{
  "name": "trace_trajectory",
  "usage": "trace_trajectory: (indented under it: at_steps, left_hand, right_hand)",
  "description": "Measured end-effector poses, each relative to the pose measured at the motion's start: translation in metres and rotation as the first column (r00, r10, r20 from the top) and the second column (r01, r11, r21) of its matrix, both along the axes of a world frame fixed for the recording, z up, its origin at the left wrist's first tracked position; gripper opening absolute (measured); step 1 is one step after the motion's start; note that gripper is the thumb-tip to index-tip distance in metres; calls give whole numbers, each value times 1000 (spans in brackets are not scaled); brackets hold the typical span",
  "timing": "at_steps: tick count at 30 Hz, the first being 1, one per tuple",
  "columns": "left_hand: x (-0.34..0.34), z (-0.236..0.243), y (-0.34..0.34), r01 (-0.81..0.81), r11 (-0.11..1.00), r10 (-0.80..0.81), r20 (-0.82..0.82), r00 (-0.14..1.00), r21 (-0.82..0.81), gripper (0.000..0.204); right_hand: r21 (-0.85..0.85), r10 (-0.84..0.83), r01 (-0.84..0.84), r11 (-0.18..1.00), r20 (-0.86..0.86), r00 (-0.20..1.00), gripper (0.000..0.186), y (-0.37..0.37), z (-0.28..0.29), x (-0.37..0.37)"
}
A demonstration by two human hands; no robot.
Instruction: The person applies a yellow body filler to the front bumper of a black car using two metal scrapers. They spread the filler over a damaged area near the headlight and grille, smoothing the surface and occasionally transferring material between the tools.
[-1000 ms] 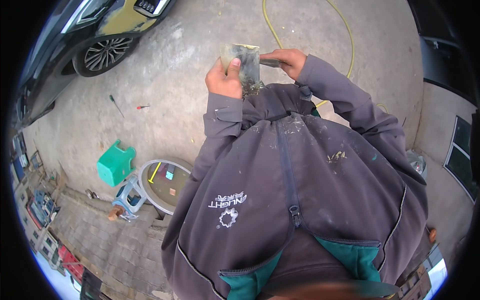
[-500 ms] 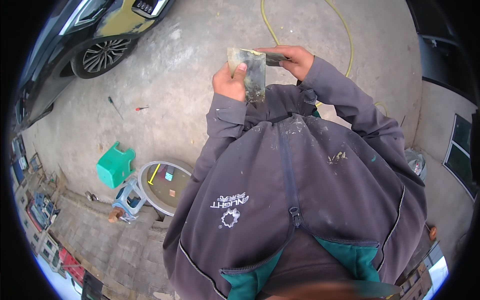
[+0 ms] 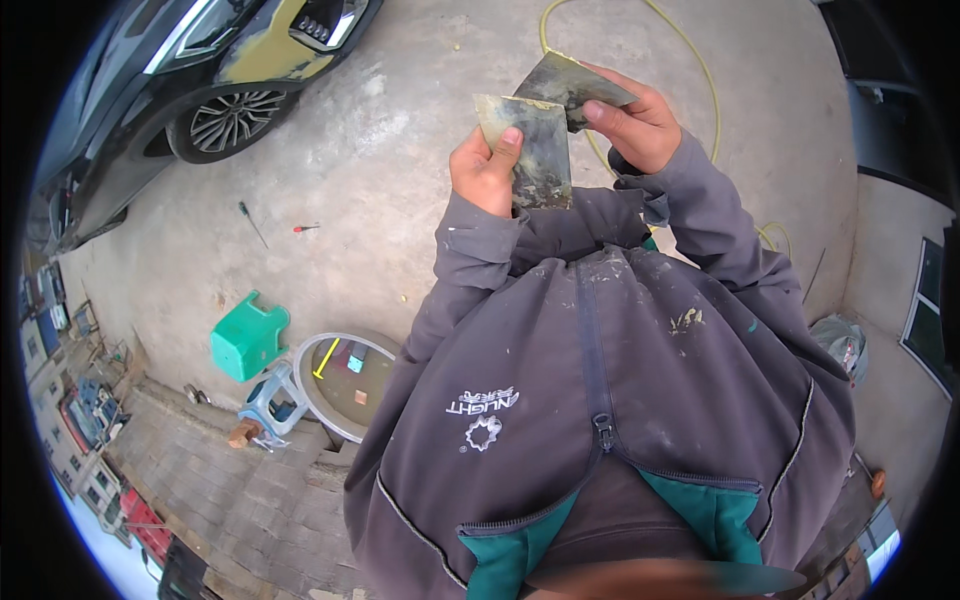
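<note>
My left hand (image 3: 485,172) is closed on a flat, greyish putty spreader (image 3: 538,160), its thumb pressed on the smeared face. Pale yellow putty lines the upper edge of that spreader. A second, darker putty spreader (image 3: 570,85) is pinched in my right hand (image 3: 645,125), thumb on the near face and fingers behind. It sits tilted just above and to the right of the first one, a corner close to the putty edge. Whether the two spreaders touch, I cannot tell.
A dark car (image 3: 120,130) with a yellow filler patch (image 3: 262,50) by its headlight stands at upper left. A yellow hose (image 3: 708,65) curves beyond my hands. A screwdriver (image 3: 253,224), green stool (image 3: 245,335), blue-grey stool (image 3: 270,400) and round water basin (image 3: 312,405) are at left.
My right hand has lifted and turned its spreader, which now shows its broad face above the left one instead of meeting its upper edge. The whole view has shifted slightly.
</note>
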State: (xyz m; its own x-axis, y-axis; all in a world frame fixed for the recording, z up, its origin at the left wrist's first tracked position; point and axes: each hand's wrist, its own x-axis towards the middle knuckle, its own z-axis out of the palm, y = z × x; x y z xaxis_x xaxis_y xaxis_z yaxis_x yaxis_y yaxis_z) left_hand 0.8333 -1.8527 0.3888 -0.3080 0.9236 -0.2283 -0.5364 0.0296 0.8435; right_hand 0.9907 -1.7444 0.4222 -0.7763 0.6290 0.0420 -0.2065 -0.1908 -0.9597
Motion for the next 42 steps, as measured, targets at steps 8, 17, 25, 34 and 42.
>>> trace_trajectory:
  at_steps: [8,17,25,34,42]
  left_hand:
    - [-16,12,3,47,999,-46,-31,998,25,32]
    - [57,17,9,693,720,-626,395,673,-40,42]
    - [48,21,-5,554,824,-476,380,793,-122,38]
    - [27,17,1,649,758,-599,325,732,-67,34]
    - [46,7,-4,731,666,-679,284,677,-150,35]
  right_hand:
    - [-22,-164,169,985,143,976,51,40,-45,22]
    - [-495,-57,-146,857,-372,927,61,19,-35,7]
    - [-404,-3,6,915,8,1000,57,-32,-44,36]
    - [-791,-125,-193,580,-320,939,56,-6,-65,41]
    - [-526,-175,173,833,46,984,63,-20,-49,23]
